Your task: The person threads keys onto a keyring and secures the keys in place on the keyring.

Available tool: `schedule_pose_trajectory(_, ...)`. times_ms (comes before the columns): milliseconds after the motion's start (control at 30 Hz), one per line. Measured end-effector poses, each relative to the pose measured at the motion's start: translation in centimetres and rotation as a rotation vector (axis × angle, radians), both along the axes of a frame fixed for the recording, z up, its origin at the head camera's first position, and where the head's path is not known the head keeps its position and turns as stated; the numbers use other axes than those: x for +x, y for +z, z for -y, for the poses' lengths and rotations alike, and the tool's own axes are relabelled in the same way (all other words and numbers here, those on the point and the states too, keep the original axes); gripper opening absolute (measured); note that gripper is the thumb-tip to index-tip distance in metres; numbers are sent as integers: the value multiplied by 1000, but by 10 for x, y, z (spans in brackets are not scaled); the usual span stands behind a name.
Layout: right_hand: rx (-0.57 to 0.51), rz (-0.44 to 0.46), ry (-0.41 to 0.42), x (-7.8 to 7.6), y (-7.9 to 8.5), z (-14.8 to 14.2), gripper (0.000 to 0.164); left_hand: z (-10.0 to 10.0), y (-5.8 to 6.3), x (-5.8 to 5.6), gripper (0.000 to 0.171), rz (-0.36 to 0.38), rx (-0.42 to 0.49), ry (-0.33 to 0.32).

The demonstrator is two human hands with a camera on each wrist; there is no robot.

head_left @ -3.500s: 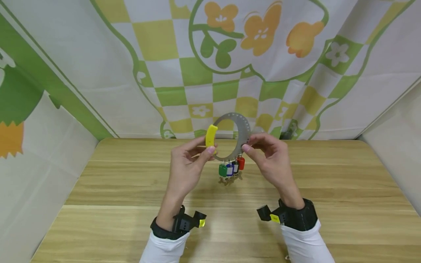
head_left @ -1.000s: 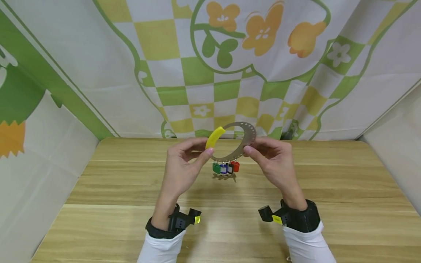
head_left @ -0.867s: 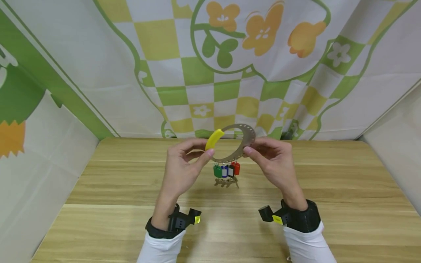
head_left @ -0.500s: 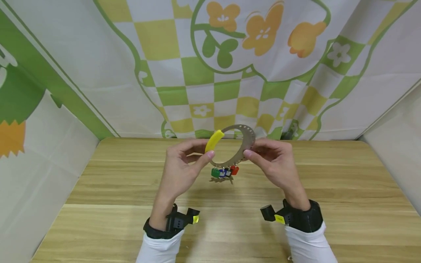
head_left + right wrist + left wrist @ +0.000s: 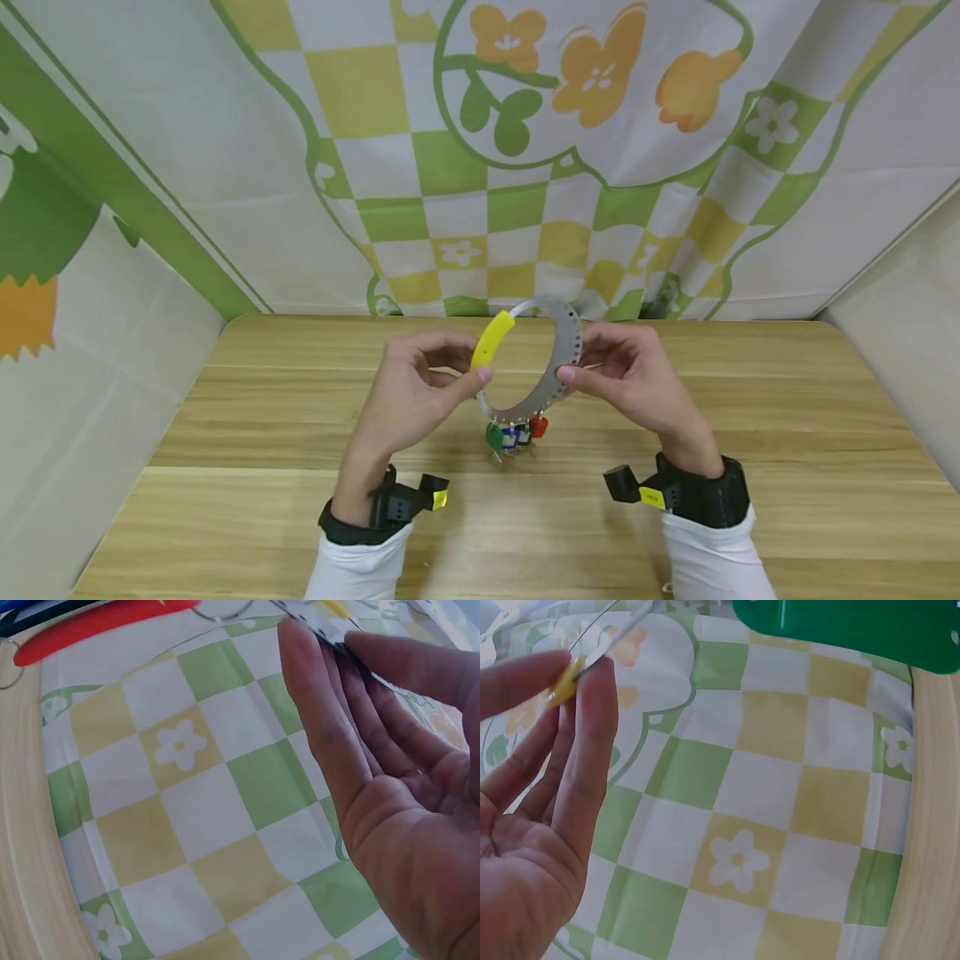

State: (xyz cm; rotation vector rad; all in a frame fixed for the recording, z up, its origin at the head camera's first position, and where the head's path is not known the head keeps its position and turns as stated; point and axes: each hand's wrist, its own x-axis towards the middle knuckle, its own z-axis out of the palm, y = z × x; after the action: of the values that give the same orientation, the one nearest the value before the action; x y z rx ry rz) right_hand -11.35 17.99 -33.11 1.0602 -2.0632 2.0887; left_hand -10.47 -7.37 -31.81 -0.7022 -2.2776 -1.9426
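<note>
A large grey metal key ring (image 5: 563, 350) is held up above the table in the head view, tilted, with small holes along its wide side. My left hand (image 5: 417, 388) pinches its yellow grip (image 5: 492, 340) between thumb and fingers. On the other side my right hand (image 5: 637, 375) pinches the holed metal edge. From the bottom hang a green key tag (image 5: 494, 437), a blue one (image 5: 510, 438), a black one (image 5: 524, 434) and a red one (image 5: 538, 427), with keys below them. The green tag (image 5: 855, 630) also shows in the left wrist view, the red tag (image 5: 105, 628) in the right wrist view.
A wooden table (image 5: 300, 417) lies under both hands. Behind it hangs a checked, flowered curtain (image 5: 517, 200). Black wrist cameras (image 5: 408, 504) are strapped to both wrists. A white wall (image 5: 900, 333) stands at the right.
Both hands have lowered the key ring toward the table and tipped it. The tags and keys, which swung beneath it, now hang lower. Both hands keep their hold.
</note>
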Motion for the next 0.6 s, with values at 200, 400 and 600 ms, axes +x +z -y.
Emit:
schedule_pose_trajectory(200,15,60,193,-1,-1,-5,23,5,-1,1,21,55,-29,-112)
schedule_pose_trajectory(400,123,155,305,-2,-4,-9,25,8,-2,2,20,103,-118,-242)
schedule_pose_trajectory(600,231,191,336,-5,-10,-11,27,7,-6,-1,17,155,-193,-287)
